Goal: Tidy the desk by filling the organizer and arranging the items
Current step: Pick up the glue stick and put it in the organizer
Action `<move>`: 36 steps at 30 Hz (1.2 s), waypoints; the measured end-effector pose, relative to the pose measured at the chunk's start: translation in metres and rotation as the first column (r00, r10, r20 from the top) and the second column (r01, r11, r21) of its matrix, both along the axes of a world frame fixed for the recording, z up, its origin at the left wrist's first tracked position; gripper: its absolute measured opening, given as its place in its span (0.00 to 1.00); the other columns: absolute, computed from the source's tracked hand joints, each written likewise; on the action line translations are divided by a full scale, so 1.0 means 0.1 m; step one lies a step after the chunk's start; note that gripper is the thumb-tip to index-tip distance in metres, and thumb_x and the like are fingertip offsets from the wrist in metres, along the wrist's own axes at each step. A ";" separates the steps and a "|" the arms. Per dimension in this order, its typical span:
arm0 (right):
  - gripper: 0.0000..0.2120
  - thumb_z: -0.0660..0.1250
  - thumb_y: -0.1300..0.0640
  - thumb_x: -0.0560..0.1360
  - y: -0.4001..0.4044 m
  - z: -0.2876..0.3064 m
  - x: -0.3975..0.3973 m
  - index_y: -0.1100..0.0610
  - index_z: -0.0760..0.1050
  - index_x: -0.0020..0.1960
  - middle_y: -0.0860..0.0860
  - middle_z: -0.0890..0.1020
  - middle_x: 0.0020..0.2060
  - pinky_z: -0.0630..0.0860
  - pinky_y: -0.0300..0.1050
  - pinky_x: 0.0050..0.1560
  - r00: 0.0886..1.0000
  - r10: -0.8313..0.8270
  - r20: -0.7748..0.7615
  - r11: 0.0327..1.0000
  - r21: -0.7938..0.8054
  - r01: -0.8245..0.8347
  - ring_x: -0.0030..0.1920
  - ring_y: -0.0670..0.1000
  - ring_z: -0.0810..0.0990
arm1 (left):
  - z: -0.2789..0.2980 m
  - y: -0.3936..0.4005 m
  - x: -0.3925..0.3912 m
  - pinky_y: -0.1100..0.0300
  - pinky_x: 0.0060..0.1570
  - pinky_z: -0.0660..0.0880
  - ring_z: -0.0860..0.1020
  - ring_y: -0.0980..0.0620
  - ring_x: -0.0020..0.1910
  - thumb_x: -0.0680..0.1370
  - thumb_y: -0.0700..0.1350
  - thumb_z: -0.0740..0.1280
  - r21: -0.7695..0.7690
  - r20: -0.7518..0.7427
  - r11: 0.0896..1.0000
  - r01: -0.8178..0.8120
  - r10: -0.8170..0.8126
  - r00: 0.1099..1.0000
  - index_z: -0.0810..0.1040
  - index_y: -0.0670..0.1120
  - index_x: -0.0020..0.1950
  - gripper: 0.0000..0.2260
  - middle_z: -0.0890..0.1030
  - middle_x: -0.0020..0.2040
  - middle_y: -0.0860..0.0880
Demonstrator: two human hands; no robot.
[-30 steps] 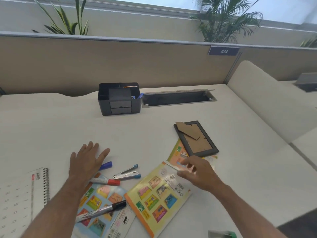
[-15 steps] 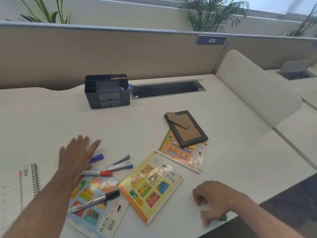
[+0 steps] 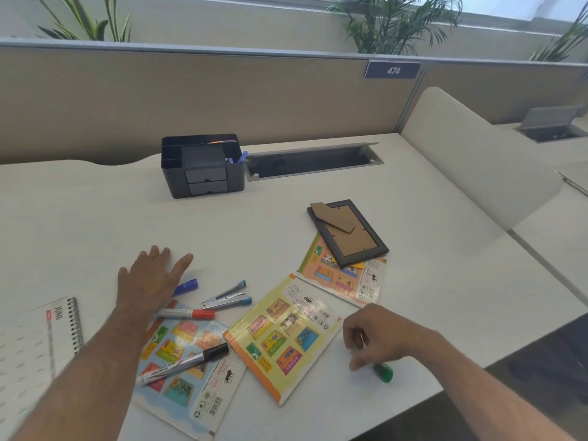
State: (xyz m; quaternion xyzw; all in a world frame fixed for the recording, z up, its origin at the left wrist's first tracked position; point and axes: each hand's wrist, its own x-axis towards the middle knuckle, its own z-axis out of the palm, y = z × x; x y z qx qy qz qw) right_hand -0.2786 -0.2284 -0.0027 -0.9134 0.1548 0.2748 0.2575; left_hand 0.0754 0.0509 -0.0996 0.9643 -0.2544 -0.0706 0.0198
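A black desk organizer point(image 3: 203, 168) with two small drawers stands at the back of the desk, a blue pen sticking out of it. My left hand point(image 3: 149, 276) lies flat and open on the desk, partly over a blue marker point(image 3: 186, 287). A red marker point(image 3: 186, 313), a blue stapler point(image 3: 227, 296) and a black marker point(image 3: 184, 364) lie beside it. My right hand point(image 3: 378, 337) is closed on a green-capped marker point(image 3: 383, 373) near the front edge. Three colourful booklets point(image 3: 286, 335) are spread out, and a black photo frame point(image 3: 348, 232) rests face down on one.
A spiral calendar point(image 3: 47, 332) showing June lies at the left. An open cable tray point(image 3: 313, 160) is set into the desk behind the frame. A beige partition point(image 3: 222, 90) closes the back, and a low divider point(image 3: 477, 163) stands at the right.
My right hand moved from the booklets by the frame down to the front edge and closed on the green-capped marker. My left hand stayed flat on the desk.
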 end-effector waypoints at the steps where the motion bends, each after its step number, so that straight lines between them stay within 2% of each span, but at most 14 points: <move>1: 0.13 0.80 0.46 0.64 0.00 0.03 0.07 0.47 0.79 0.43 0.43 0.81 0.38 0.77 0.40 0.42 0.998 -0.041 0.055 0.998 0.042 0.039 0.38 0.43 0.78 | 0.02 0.00 -0.01 0.39 0.63 0.67 0.67 0.46 0.67 0.78 0.67 0.46 -0.009 -0.010 1.000 -0.007 0.007 1.000 0.65 0.52 0.70 0.29 0.68 0.68 0.48; 5: 0.10 0.81 0.53 0.66 0.03 0.07 0.37 0.51 0.84 0.45 0.44 0.80 0.34 0.76 0.39 0.37 0.915 -0.304 0.264 0.926 0.306 0.219 0.32 0.40 0.75 | 0.03 0.02 0.00 0.40 0.61 0.67 0.66 0.47 0.65 0.79 0.62 0.52 0.040 -0.017 0.998 0.044 -0.044 0.999 0.66 0.55 0.70 0.23 0.68 0.65 0.49; 7: 0.08 0.79 0.57 0.69 0.08 0.09 0.54 0.54 0.84 0.47 0.46 0.81 0.34 0.77 0.42 0.34 0.839 -0.431 0.333 0.849 0.463 0.253 0.31 0.44 0.78 | 0.07 0.01 0.03 0.41 0.59 0.68 0.68 0.47 0.63 0.79 0.64 0.50 0.036 -0.053 0.999 0.021 -0.019 0.998 0.69 0.55 0.67 0.22 0.70 0.62 0.50; 9: 0.07 0.77 0.60 0.71 0.15 0.10 0.70 0.58 0.82 0.48 0.51 0.83 0.35 0.78 0.45 0.35 0.769 -0.545 0.334 0.737 0.628 0.250 0.32 0.51 0.80 | 0.17 -0.02 0.00 0.42 0.61 0.68 0.72 0.48 0.61 0.76 0.69 0.44 -0.054 -0.127 0.996 -0.069 0.062 0.990 0.72 0.54 0.63 0.29 0.75 0.61 0.49; 11: 0.08 0.77 0.62 0.71 0.25 0.09 0.87 0.60 0.80 0.46 0.54 0.83 0.37 0.80 0.48 0.38 0.694 -0.655 0.299 0.604 0.759 0.244 0.34 0.54 0.82 | 0.26 -0.05 -0.08 0.45 0.65 0.67 0.75 0.46 0.63 0.78 0.69 0.48 -0.263 -0.178 0.952 -0.160 0.115 0.977 0.74 0.51 0.66 0.30 0.78 0.65 0.48; 13: 0.08 0.77 0.63 0.69 0.36 0.05 1.05 0.61 0.80 0.45 0.55 0.81 0.39 0.82 0.51 0.42 0.606 -0.758 0.243 0.464 0.853 0.238 0.37 0.57 0.83 | 0.39 -0.12 -0.24 0.50 0.63 0.71 0.77 0.47 0.62 0.80 0.63 0.58 -0.540 -0.190 0.825 -0.166 0.073 0.979 0.78 0.50 0.65 0.23 0.80 0.64 0.50; 15: 0.06 0.74 0.67 0.71 0.47 0.00 1.22 0.63 0.79 0.46 0.58 0.80 0.43 0.83 0.51 0.45 0.514 -0.846 0.143 0.300 0.924 0.236 0.39 0.59 0.84 | 0.57 -0.23 -0.44 0.56 0.56 0.75 0.81 0.55 0.54 0.79 0.55 0.65 -0.762 -0.276 0.617 -0.196 -0.037 0.960 0.82 0.53 0.56 0.11 0.83 0.53 0.60; 16: 0.06 0.73 0.69 0.73 0.51 -0.02 1.30 0.64 0.78 0.47 0.60 0.79 0.44 0.83 0.49 0.45 0.471 -0.878 0.083 0.214 0.948 0.234 0.39 0.59 0.84 | 0.66 -0.29 -0.52 0.55 0.53 0.78 0.82 0.56 0.49 0.79 0.52 0.68 -0.821 -0.343 0.519 -0.238 -0.115 0.932 0.83 0.54 0.53 0.06 0.84 0.48 0.61; 19: 0.06 0.71 0.71 0.73 0.61 -0.06 1.51 0.64 0.77 0.46 0.61 0.79 0.44 0.83 0.46 0.44 0.380 -0.923 -0.059 0.032 0.973 0.228 0.40 0.58 0.85 | 0.86 -0.50 -0.72 0.50 0.45 0.81 0.84 0.43 0.41 0.75 0.46 0.72 -0.890 -0.420 0.324 -0.321 -0.311 0.853 0.84 0.47 0.50 0.06 0.86 0.42 0.47; 23: 0.06 0.70 0.71 0.74 0.65 -0.07 1.73 0.63 0.76 0.47 0.61 0.81 0.44 0.84 0.45 0.46 0.363 -0.920 -0.144 -0.074 0.977 0.200 0.42 0.58 0.86 | 1.01 -0.68 -0.78 0.49 0.43 0.82 0.83 0.44 0.38 0.72 0.40 0.76 -0.926 -0.356 0.237 -0.292 -0.300 0.885 0.85 0.43 0.48 0.06 0.86 0.40 0.46; 27: 0.06 0.70 0.72 0.74 0.60 -0.10 1.89 0.63 0.76 0.47 0.62 0.80 0.45 0.83 0.46 0.48 0.390 -0.907 -0.160 -0.099 0.980 0.171 0.45 0.59 0.85 | 1.04 -0.75 -0.69 0.51 0.47 0.82 0.85 0.49 0.41 0.68 0.43 0.79 -0.903 -0.408 0.234 -0.359 -0.211 0.888 0.85 0.45 0.46 0.09 0.87 0.41 0.49; 32: 0.09 0.72 0.70 0.73 0.53 -0.14 2.13 0.65 0.76 0.52 0.62 0.79 0.49 0.83 0.51 0.53 0.482 -0.871 -0.099 -0.008 0.982 0.188 0.51 0.62 0.83 | 1.04 -0.83 -0.50 0.55 0.48 0.82 0.85 0.53 0.43 0.68 0.43 0.79 -0.894 -0.416 0.238 -0.380 -0.121 0.901 0.85 0.46 0.50 0.12 0.86 0.43 0.51; 34: 0.12 0.73 0.65 0.74 0.46 -0.18 2.23 0.64 0.77 0.56 0.59 0.80 0.52 0.82 0.53 0.56 0.505 -0.863 -0.036 0.110 0.960 0.258 0.55 0.60 0.82 | 1.09 -0.86 -0.37 0.63 0.46 0.81 0.84 0.56 0.43 0.70 0.42 0.78 -0.900 -0.376 0.266 -0.345 -0.076 0.923 0.85 0.46 0.54 0.13 0.86 0.45 0.50; 36: 0.13 0.74 0.57 0.75 0.36 -0.28 2.30 0.57 0.78 0.57 0.53 0.81 0.55 0.80 0.52 0.60 0.544 -0.826 0.143 0.394 0.839 0.377 0.59 0.55 0.80 | 1.16 -0.90 -0.19 0.69 0.42 0.78 0.83 0.58 0.41 0.70 0.41 0.77 -0.909 -0.322 0.290 -0.300 -0.028 0.946 0.85 0.45 0.55 0.13 0.86 0.46 0.50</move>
